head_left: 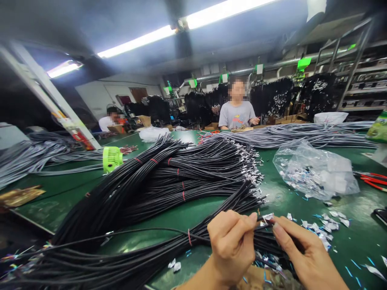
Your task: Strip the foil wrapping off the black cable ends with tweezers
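One black cable (259, 221) has its end pinched between the thumb and forefinger of the left hand (231, 237), with white wrapping (267, 217) at the tip. The right hand (306, 249) brings its thumb and forefinger to that same end; I can't tell whether they grip the wrapping or merely touch it. Beneath and left of both hands runs a cable bundle with a red tie (189, 237), and larger black cable stacks (145, 177) lie beyond the left hand. Just past the right hand, white scraps (329, 223) litter the green table (359, 235); farther beyond sits a clear plastic bag (317, 173). Across from the hands, well apart, is a co-worker in a grey T-shirt (237, 114).
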A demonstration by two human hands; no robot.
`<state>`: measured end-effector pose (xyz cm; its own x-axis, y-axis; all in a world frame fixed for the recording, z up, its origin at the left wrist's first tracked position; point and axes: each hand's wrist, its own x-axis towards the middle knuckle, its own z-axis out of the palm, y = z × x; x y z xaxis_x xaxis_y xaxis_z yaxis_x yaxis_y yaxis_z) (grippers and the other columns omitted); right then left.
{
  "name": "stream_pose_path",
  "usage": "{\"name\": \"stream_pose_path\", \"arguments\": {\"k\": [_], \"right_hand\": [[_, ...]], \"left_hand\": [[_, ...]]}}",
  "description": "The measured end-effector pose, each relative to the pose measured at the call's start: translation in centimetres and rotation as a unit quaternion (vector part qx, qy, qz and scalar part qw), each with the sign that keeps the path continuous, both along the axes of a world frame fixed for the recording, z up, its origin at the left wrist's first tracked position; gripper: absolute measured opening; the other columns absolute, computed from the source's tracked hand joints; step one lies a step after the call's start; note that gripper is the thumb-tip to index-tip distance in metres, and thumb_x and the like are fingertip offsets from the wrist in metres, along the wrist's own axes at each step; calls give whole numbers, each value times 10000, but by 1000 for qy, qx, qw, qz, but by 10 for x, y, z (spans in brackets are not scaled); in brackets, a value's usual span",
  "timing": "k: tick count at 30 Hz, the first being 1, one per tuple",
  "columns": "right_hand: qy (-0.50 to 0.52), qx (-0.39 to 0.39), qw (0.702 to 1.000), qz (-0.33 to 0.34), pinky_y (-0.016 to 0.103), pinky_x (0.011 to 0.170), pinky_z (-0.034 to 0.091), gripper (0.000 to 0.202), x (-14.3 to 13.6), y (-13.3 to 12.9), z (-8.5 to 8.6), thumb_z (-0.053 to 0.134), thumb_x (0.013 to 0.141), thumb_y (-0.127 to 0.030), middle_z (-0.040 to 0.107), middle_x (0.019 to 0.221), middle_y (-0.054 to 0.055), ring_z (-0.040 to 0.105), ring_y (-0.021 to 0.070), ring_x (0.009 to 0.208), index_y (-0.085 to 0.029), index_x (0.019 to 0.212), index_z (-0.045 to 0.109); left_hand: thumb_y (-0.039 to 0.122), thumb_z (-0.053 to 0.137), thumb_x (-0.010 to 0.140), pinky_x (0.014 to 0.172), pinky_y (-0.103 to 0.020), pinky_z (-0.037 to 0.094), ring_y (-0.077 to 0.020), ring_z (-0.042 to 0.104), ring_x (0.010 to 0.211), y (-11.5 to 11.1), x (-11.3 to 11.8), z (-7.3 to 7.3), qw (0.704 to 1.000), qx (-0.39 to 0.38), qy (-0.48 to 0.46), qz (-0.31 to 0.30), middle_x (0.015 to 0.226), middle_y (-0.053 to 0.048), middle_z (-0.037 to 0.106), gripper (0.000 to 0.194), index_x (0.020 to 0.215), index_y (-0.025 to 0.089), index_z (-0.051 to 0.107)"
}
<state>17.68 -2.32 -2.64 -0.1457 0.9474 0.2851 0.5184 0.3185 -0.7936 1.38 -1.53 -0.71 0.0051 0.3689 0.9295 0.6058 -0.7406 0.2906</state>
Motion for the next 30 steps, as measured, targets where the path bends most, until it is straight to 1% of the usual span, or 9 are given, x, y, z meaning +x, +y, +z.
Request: {"name": "stream_pose_path", "arguments": {"k": [3,7,10,15,18,21,23,26,30], "right_hand": [[14,-9,1000,3,383,950,491,409,-1,-3,2,453,888,-487,689,1109,75,653,240,1040,-224,1073,706],[25,59,995,-72,325,947,504,354,0,-7,10,494,875,-454,698,1097,53,632,224,1074,-241,1067,702],[44,103,990,-82,219,829,549,311,5,-7,18,531,865,-415,704,1051,28,669,171,962,-267,1099,674],[63,128,990,11,131,530,513,214,9,-1,24,598,842,-310,645,729,-15,626,95,625,-257,1033,679],[53,158,986,28,131,529,496,114,7,-1,22,597,844,-224,628,698,-21,609,83,602,-234,913,686],[31,217,976,10,145,538,496,123,4,-4,15,596,827,-156,635,722,-7,625,97,634,-217,920,649],[16,268,963,14,151,552,503,187,2,-7,11,568,824,-103,637,742,4,633,101,643,-212,966,624],[-18,298,954,29,143,544,514,256,1,-10,10,558,831,-114,650,746,2,643,98,620,-223,1060,597],[-63,264,962,-33,179,643,570,342,5,-7,19,564,852,-319,703,951,31,695,142,792,-238,1185,563]], "left_hand": [[-39,636,698,525,-205,404,-80,514,535,-1,0,1,1000,-5,0,-6,590,7,582,191,761,141,643],[95,616,776,505,-192,393,-84,516,544,-1,-1,7,988,-143,3,-67,615,-21,589,68,777,132,673],[184,536,855,516,-184,396,-75,519,512,-1,-2,8,956,-260,-4,-134,559,-10,565,211,704,133,675],[305,433,921,410,-157,351,-29,444,345,-1,-4,5,880,-405,-44,-244,484,27,498,387,645,111,624],[267,545,866,465,-161,400,-56,516,432,-1,-3,5,905,-369,-38,-209,533,7,562,241,716,120,662],[162,659,771,587,-180,460,-100,599,625,-1,-2,4,956,-249,-17,-152,692,-36,654,30,770,134,671],[111,640,776,614,-184,458,-100,595,645,-2,-3,3,974,-188,3,-124,704,-34,661,37,771,140,663],[108,573,822,573,-179,428,-86,564,591,-2,-4,3,976,-182,17,-116,656,-22,639,99,782,141,657],[152,521,856,544,-183,396,-83,523,551,-2,-5,6,966,-225,6,-128,592,-20,598,180,720,134,638]]}}
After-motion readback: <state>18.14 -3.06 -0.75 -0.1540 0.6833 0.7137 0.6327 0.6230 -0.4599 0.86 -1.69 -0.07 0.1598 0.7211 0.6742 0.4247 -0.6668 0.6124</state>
